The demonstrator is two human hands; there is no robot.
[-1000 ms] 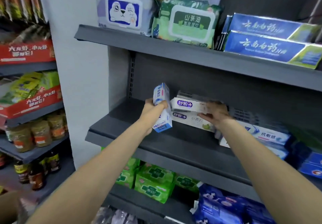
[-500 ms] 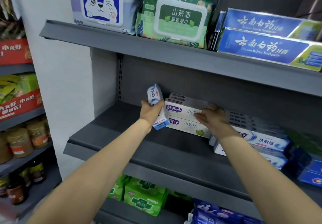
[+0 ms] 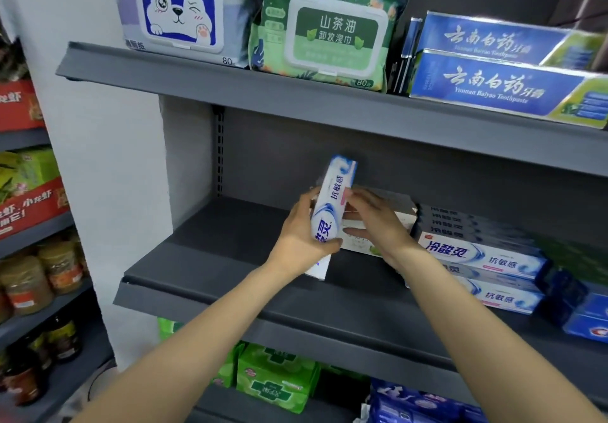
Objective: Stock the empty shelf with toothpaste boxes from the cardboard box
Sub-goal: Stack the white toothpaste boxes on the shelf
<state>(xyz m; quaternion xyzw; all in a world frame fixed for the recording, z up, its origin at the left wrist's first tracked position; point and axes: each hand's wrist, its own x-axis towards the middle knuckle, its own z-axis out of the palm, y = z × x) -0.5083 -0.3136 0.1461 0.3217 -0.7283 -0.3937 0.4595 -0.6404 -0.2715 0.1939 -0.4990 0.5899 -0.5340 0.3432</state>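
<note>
Right now the left hand (image 3: 304,235) grips a blue-and-white toothpaste box (image 3: 330,207) nearly upright — long axis tipped toward the shelf's (image 3: 204,277) back, just left of the stacked white boxes (image 3: 399,217). The right hand (image 3: 378,221) rests flat-fingered on that stack, touching the held box — it must likely turn level.

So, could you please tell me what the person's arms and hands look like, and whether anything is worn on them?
Both forearms are bare up to the bottom edge of the picture: no sleeves show. The left hand and right hand have no gloves, and no watch, bracelet or ring is visible. The right hand is slightly blurred, so small details there cannot be told.
</note>
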